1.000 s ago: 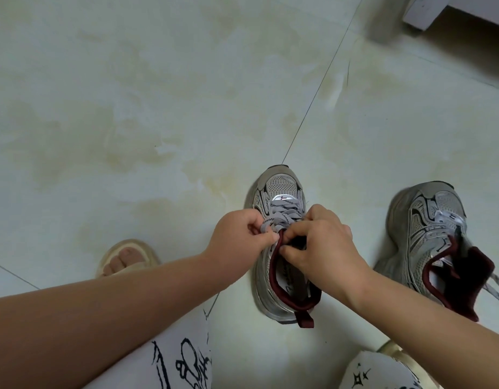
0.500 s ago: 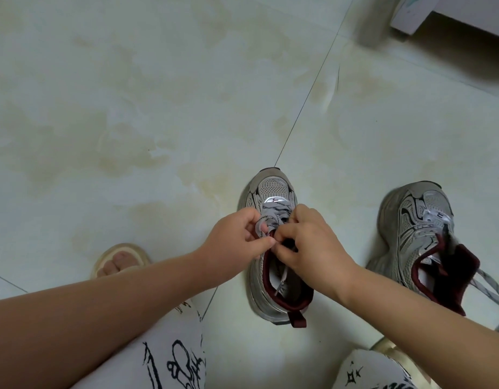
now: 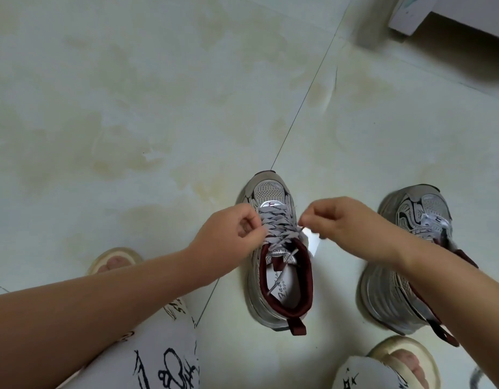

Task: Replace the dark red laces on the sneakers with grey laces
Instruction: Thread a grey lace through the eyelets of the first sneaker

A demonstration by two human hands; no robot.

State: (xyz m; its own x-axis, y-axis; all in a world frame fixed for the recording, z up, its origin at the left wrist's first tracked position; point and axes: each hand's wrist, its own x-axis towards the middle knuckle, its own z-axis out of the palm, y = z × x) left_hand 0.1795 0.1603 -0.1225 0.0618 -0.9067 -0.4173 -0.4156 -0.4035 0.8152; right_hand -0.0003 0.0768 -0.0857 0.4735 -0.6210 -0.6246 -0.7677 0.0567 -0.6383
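Lacing on the middle sneaker (image 3: 279,256) looks almost complete: the grey lace (image 3: 276,228) crosses the eyelets up to the dark red collar, and one loose end trails down into the shoe opening. The left hand (image 3: 228,234) pinches the lace at the shoe's left edge with curled fingers; the right hand (image 3: 341,223) pinches something small at the right edge, apparently the other lace end, though blur hides exactly what. To finish the step well, both ends should probably be drawn outward evenly so the crossings tighten without twisting, while the shoe stays flat on the tiled floor (image 3: 158,108). The second sneaker (image 3: 411,248) stands just beside it, behind the right forearm, its lacing only partly visible. Half a second ago both hands were bunched together over the tongue; now they have pulled apart to either side, uncovering the laced rows.
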